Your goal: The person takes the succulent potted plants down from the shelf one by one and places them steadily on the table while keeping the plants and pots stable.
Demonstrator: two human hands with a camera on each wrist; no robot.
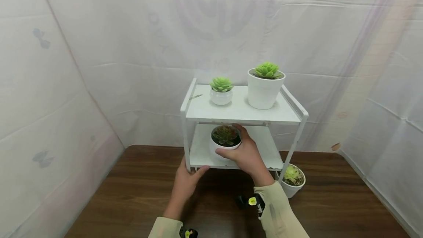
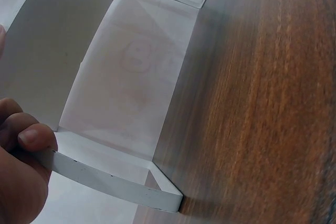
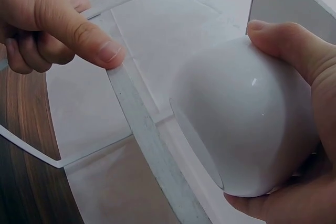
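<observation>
My right hand (image 1: 247, 154) grips a round white pot (image 3: 236, 119) between thumb and fingers. A dark green and reddish succulent (image 1: 226, 135) grows in it. The pot is close over the lower board (image 1: 263, 144) of a white two-tier rack (image 1: 241, 116), left of its middle. In the right wrist view, the underside of the pot shows. My left hand (image 1: 185, 182) holds the rack's front left corner, its thumb on the lower board's front edge and its fingers around the post. Part of those fingers is hidden behind the post.
On the upper board stand a small pot with a light green succulent (image 1: 221, 84) and a larger white pot (image 1: 264, 93) with another. A third potted succulent (image 1: 292, 176) stands on the brown wooden table (image 1: 138, 186) by the front right leg. White cloth (image 1: 138, 58) surrounds the table.
</observation>
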